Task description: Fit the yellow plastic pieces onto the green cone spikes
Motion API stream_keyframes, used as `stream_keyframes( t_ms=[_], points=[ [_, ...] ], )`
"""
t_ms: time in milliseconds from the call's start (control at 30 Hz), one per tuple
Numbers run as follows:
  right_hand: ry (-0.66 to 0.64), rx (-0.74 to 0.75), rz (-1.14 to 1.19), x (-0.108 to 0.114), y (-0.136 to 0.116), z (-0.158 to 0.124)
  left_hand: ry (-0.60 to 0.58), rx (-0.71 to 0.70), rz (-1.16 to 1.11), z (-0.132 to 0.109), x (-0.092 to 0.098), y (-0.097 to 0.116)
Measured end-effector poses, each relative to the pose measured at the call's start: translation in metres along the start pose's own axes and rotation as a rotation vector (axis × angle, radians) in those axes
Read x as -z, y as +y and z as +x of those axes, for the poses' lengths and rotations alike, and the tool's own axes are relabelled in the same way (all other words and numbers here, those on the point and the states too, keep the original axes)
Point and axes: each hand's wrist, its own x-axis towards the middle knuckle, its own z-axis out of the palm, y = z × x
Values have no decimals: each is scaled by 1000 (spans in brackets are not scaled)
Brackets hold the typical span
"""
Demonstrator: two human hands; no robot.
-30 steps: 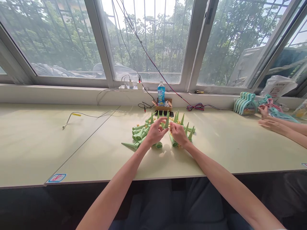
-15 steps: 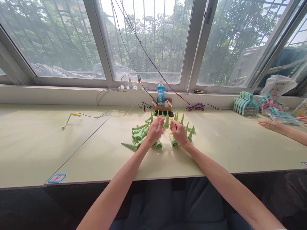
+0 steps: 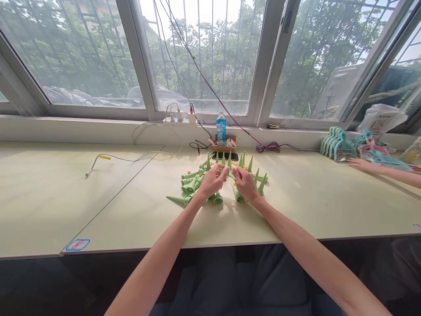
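Observation:
My left hand [image 3: 213, 181] and my right hand [image 3: 244, 182] are close together over a heap of green plastic parts. A slim green plastic spike [image 3: 231, 175] shows between them, its near end inside my right fingers. My left thumb and forefinger are pinched at its other end; whether a small part sits in them is hidden. Hollow green cones [image 3: 190, 188] lie piled to the left, one long cone [image 3: 177, 200] pointing outward. Several green spikes [image 3: 250, 164] stand upright behind and right of my hands. Small yellow pieces [image 3: 239, 163] lie scattered among them.
A blue-labelled bottle [image 3: 221, 128] stands in a small cardboard box [image 3: 230, 148], with a black phone [image 3: 234, 156] before it. Coiled cable [image 3: 269, 146] lies behind. At the right, another person's hand [image 3: 365, 165] rests beside pastel plastic items [image 3: 338, 144].
My hands have come closer together, and a green spike now shows between them. The other person's hand at the right has moved slightly left, toward the pastel items.

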Motion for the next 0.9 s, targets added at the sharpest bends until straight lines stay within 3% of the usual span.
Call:
stream_keyframes(
  t_ms=[367,767,900],
  points=[
    [-22,-66,28,1,-1,0,-17,-38,-32,0,1,-5],
    [-31,-82,35,1,3,0,71,-225,126,-1,-1,-3],
    [-27,-84,45,0,1,0,89,-224,139,-2,-2,-1]
  ],
)
